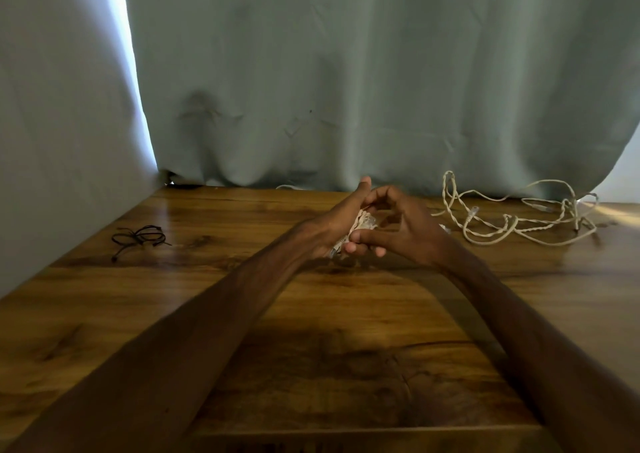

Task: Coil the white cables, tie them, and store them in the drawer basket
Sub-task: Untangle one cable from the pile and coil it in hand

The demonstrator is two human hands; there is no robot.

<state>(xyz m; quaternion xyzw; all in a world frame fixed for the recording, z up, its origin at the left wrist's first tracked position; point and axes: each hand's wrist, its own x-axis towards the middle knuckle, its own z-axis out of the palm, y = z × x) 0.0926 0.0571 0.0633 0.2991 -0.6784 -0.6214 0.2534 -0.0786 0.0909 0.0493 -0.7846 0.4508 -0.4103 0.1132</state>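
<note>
Forearms nearest, converging over bench point(311, 331). Left grip point(332, 224) curled round small white coil point(363, 222); right grip point(412, 231) arched over it, pinch not discernible. Advise: keep loops even, tail taut. Second white cable point(519, 219) loose far right; black ties point(138, 239) far left.

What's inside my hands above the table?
A coiled white cable bundle, gripped between the left hand and right hand. Fingers cover most of it, so any tie can't be seen.
</note>
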